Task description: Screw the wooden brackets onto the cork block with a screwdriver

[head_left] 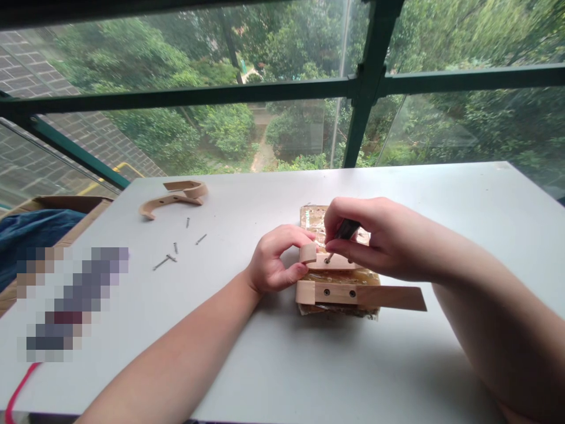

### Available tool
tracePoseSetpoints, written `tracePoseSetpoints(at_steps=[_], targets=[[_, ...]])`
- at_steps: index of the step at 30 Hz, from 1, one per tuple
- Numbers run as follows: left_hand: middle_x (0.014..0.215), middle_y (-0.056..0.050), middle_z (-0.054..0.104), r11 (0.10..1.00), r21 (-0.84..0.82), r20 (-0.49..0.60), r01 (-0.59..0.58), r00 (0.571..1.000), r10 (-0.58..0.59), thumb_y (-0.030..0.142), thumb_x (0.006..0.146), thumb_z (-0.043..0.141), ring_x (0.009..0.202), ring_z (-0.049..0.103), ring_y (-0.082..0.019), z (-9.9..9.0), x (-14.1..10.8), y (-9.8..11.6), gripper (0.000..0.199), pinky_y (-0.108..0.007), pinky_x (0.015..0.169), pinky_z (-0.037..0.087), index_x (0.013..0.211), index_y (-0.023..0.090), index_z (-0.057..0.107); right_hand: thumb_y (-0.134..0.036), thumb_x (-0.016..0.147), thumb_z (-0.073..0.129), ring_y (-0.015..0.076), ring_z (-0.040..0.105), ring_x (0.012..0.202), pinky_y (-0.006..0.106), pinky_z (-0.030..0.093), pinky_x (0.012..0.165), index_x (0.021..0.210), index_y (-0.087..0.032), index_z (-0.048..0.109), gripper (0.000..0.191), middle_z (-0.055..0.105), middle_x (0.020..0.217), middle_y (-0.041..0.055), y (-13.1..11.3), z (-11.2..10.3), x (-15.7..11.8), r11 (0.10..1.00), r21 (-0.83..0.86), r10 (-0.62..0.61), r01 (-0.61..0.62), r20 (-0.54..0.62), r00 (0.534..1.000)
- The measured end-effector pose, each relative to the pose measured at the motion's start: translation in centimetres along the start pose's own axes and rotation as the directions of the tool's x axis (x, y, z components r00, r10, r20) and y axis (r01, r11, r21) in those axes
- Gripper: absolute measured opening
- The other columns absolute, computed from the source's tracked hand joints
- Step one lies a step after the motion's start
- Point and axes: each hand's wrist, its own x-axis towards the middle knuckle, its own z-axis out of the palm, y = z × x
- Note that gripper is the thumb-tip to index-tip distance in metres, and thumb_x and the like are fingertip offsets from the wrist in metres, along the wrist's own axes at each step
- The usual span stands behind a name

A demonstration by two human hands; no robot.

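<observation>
My left hand [282, 259] grips the curled left end of a light wooden hook [308, 253], which lies on a block wrapped in clear plastic and brown tape [315, 218]. In my right hand [366, 235] is a black-handled screwdriver [346, 229]. Its tip meets a screw hole [327, 260] near the left end of that hook. A second wooden hook [388, 296] rests across the near part of the block, with two dark screws in it. My right hand partly covers the block and the far hook's right end.
Two curved wooden hooks [176, 199] lie at the back left of the white table [247, 365]. Several loose screws [200, 239] are scattered in front of them. A blurred-out object [79, 306] and a red cord [20, 388] are at the left, beside a cardboard box [88, 203] holding blue cloth.
</observation>
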Motion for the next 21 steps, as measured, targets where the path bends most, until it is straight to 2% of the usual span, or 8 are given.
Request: tracePoseSetpoints(at_steps=[3, 7, 12, 15, 21], targets=[[0.102, -0.013, 0.072, 1.0, 0.018, -0.023, -0.004, 1.0, 0.004, 0.041, 0.084, 0.064, 0.099, 0.067, -0.025, 0.12, 0.0, 0.03, 0.026, -0.039, 0.089, 0.053, 0.094, 0.018, 0.067, -0.027, 0.09, 0.057, 0.0111, 0.053, 0.065, 0.023, 0.037, 0.058, 0.092, -0.021, 0.057, 0.006, 0.065, 0.081, 0.0002, -0.13, 0.09, -0.1, 0.999, 0.046, -0.026, 0.025, 0.036, 0.999], [0.105, -0.013, 0.072, 0.999, 0.041, -0.028, -0.001, 1.0, 0.002, 0.041, 0.087, 0.062, 0.098, 0.066, -0.024, 0.18, -0.07, -0.05, 0.025, -0.038, 0.089, 0.053, 0.095, 0.018, 0.066, -0.024, 0.09, 0.056, 0.011, 0.053, 0.065, 0.023, 0.038, 0.059, 0.092, -0.021, 0.056, 0.004, 0.064, 0.081, -0.0003, -0.26, 0.13, -0.18, 0.995, 0.094, -0.038, 0.031, 0.078, 0.996], [0.105, -0.013, 0.072, 0.998, 0.068, -0.027, -0.008, 1.0, 0.01, 0.042, 0.086, 0.062, 0.097, 0.067, -0.024, 0.1, -0.03, -0.11, 0.026, -0.038, 0.088, 0.052, 0.096, 0.018, 0.066, -0.028, 0.093, 0.053, 0.0132, 0.055, 0.071, 0.025, 0.04, 0.062, 0.097, -0.02, 0.057, 0.01, 0.064, 0.087, 0.0026, -0.36, -0.12, -0.28, 0.992, 0.119, -0.063, 0.051, 0.099, 0.993], [0.103, -0.012, 0.072, 0.998, 0.07, -0.023, -0.007, 1.0, 0.008, 0.041, 0.085, 0.063, 0.097, 0.067, -0.024, 0.06, 0.01, -0.08, 0.026, -0.038, 0.088, 0.052, 0.094, 0.017, 0.066, -0.021, 0.091, 0.051, 0.0143, 0.056, 0.075, 0.027, 0.041, 0.065, 0.102, -0.019, 0.057, 0.012, 0.065, 0.092, 0.0043, -0.48, -0.4, -0.47, 0.99, 0.124, -0.08, 0.066, 0.114, 0.99], [0.101, -0.013, 0.071, 0.999, 0.046, -0.02, 0.011, 1.0, -0.01, 0.042, 0.086, 0.063, 0.097, 0.066, -0.024, 0.1, -0.02, -0.05, 0.027, -0.038, 0.089, 0.052, 0.093, 0.017, 0.067, -0.015, 0.09, 0.049, 0.015, 0.057, 0.075, 0.026, 0.041, 0.064, 0.103, -0.02, 0.057, 0.016, 0.067, 0.093, 0.005, -0.5, -0.54, -0.49, 0.993, 0.12, -0.025, 0.012, 0.107, 0.994]])
